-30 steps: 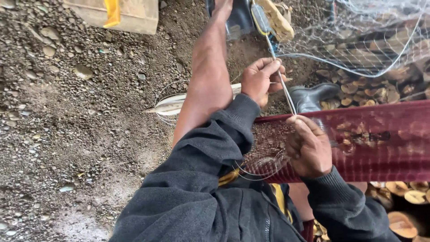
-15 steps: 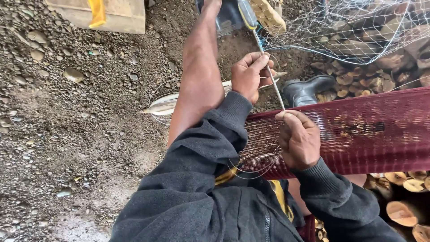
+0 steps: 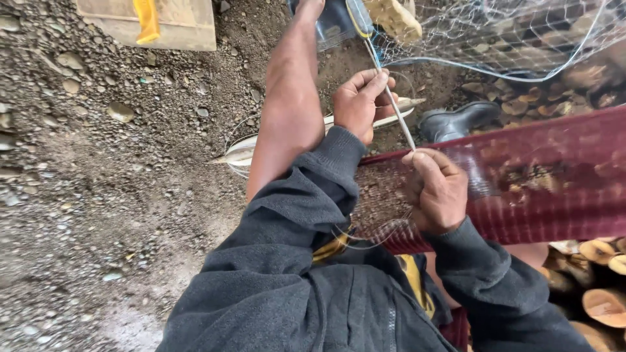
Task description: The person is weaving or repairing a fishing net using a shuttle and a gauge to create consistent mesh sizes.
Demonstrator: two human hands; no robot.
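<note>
An outdoor work yard: bare gravel ground (image 3: 98, 163) underfoot, cut logs (image 3: 600, 293) stacked just right of it, pale netting (image 3: 521, 32) above the logs, a wooden plank (image 3: 176, 26) lying at the gravel's far edge.

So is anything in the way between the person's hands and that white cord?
Nothing visible. The right hand pinches the white cord at the edge of the red mesh, and the left hand closes around it higher up.
</note>
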